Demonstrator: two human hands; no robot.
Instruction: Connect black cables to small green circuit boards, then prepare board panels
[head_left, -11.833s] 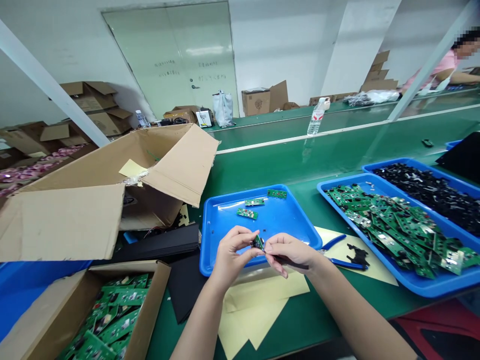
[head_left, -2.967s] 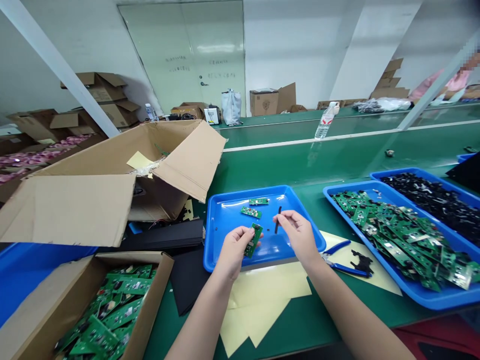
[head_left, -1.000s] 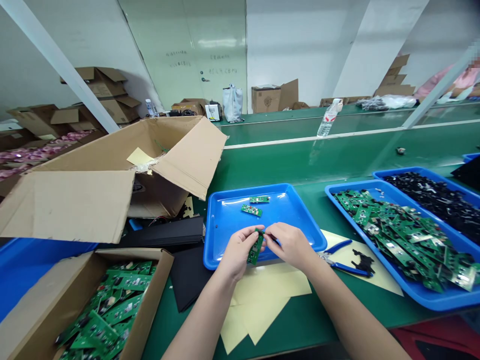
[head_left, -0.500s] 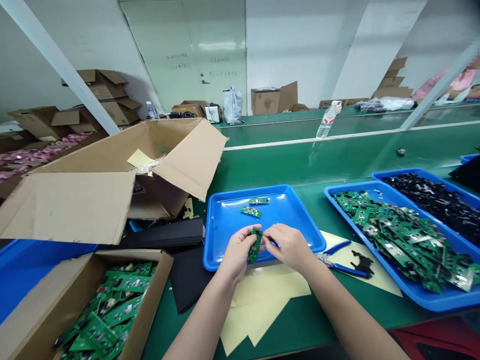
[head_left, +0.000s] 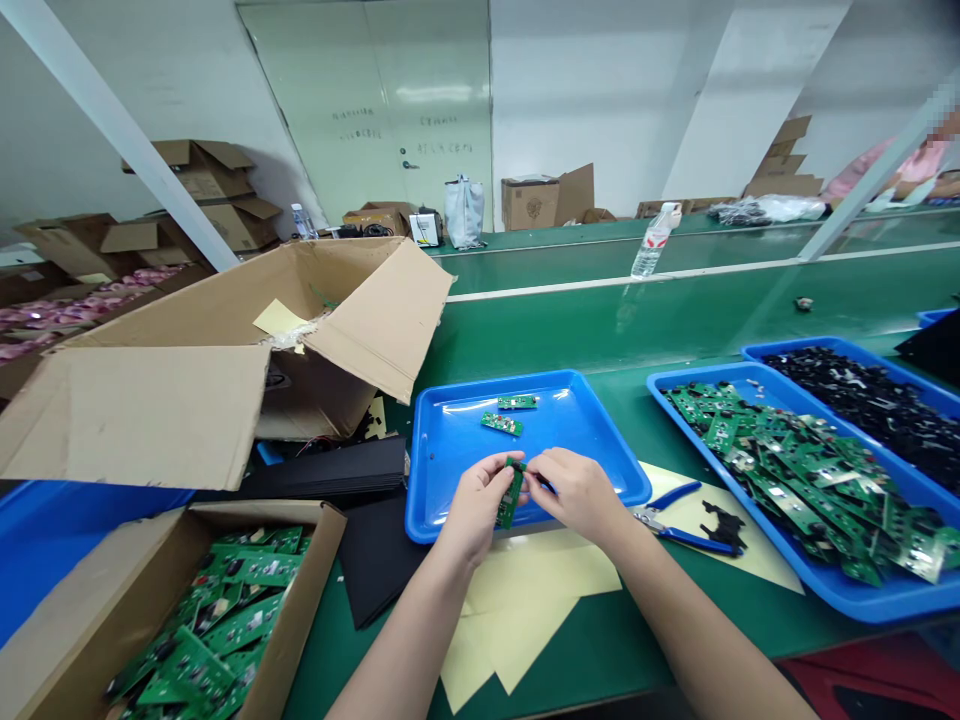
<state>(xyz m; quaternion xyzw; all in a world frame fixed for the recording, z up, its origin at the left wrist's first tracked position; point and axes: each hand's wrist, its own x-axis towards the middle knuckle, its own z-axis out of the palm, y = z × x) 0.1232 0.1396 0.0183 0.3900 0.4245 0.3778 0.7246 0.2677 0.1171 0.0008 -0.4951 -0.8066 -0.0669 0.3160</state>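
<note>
My left hand (head_left: pixel 474 505) holds a small green circuit board (head_left: pixel 510 492) upright over the front edge of a blue tray (head_left: pixel 450 455). My right hand (head_left: pixel 577 492) is closed in a pinch at the board's top edge; what its fingertips grip is hidden. Two more small green boards (head_left: pixel 502 424) lie flat near the back of that tray.
A cardboard box of green boards (head_left: pixel 217 620) sits front left beside black sheets (head_left: pixel 337 475). A big open carton (head_left: pixel 225 350) stands behind. Right: blue-handled pliers (head_left: pixel 675 520) on yellow paper, a blue tray of boards (head_left: pixel 795 470), a tray of black parts (head_left: pixel 870 390). A person works far right.
Three seconds ago my right hand held a thin black strip apart from the board; it has since come onto the board's top. Over the last second both hands barely moved.
</note>
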